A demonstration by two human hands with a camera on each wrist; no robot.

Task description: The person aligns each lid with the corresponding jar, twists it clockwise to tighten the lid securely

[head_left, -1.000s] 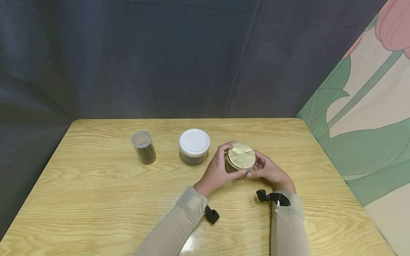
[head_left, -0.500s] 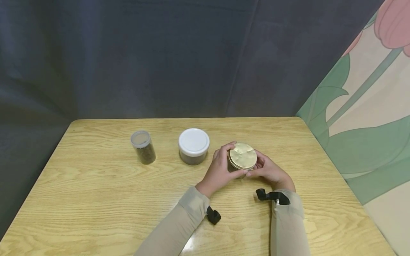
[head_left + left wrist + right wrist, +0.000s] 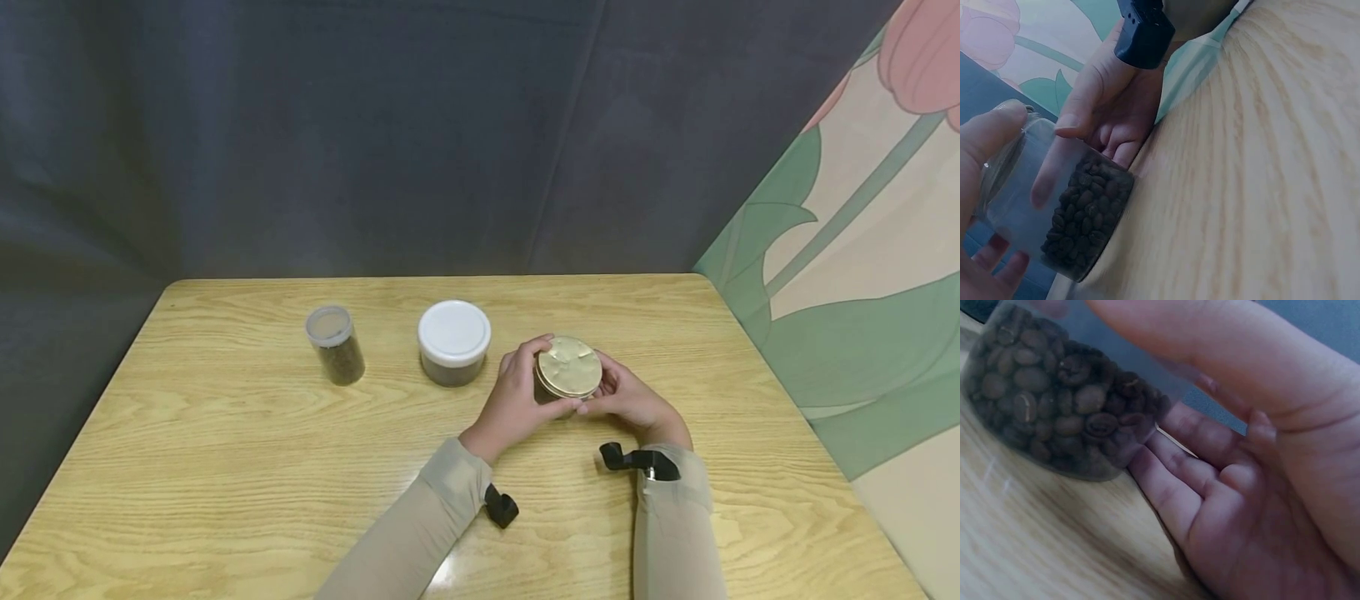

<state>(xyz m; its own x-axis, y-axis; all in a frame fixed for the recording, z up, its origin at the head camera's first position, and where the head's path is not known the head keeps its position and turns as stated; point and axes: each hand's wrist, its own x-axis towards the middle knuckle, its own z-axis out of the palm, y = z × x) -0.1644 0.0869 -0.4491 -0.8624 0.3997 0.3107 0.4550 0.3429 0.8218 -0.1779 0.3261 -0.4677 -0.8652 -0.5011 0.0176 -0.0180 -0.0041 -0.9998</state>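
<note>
A clear jar [image 3: 570, 367] with a gold-coloured top stands between the two hands at the right of the table. Dark coffee beans [image 3: 1088, 215] fill its lower part, and the right wrist view shows the beans [image 3: 1054, 394] close up. My left hand [image 3: 513, 404] grips the jar's upper rim from the left, thumb at the front and fingers at the far side. From the right, my right hand [image 3: 633, 406] holds the jar's side, its thumb in front near the left thumb. The jar's base is hidden in the head view; in the wrist views it meets the tabletop.
A tub with a white lid [image 3: 454, 333] stands left of the jar. Further left is a slim clear container [image 3: 341, 354] with dark contents. Behind the wooden table [image 3: 247, 467] hangs a dark curtain [image 3: 390, 142]; a flower-painted wall [image 3: 877, 350] borders the right side.
The jar and my left hand have shifted slightly to the right since the first frame. Over the last half second both hands have stayed almost still.
</note>
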